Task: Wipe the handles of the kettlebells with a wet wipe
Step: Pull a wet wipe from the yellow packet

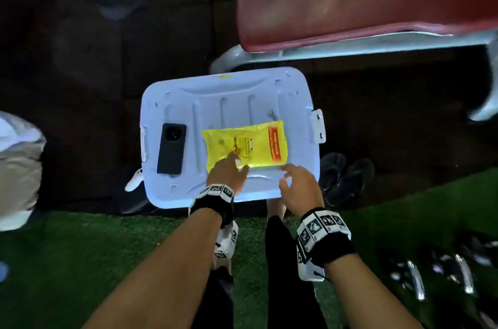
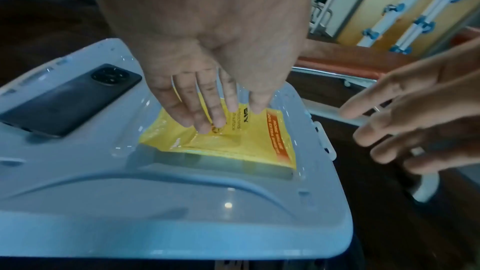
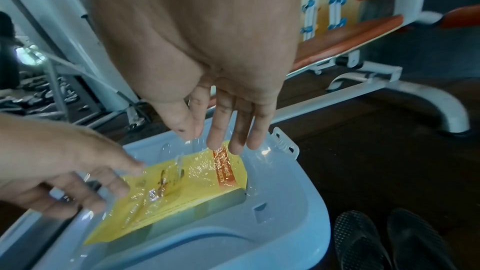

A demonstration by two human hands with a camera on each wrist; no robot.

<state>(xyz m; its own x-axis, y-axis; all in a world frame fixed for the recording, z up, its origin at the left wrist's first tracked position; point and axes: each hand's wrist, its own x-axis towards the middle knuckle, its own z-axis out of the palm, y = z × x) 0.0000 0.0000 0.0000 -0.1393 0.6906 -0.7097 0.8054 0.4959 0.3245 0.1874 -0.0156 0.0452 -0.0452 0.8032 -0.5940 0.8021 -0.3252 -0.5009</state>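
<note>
On the bin lid [image 1: 188,194], one wipes pack [image 1: 245,144], one phone [image 1: 171,148], both grips released.

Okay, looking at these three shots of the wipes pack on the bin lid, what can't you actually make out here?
- Kettlebells: none clearly seen; the head view's lower right corner shows only blurred dark and shiny gear.
- Pack print: too small and blurred in all views; the left hand covers part.
- Pack's opening flap: under the left fingers in the left wrist view.
- Right hand: contact with the pack unclear, motion blur.
- Bin contents: hidden by the lid.
</note>
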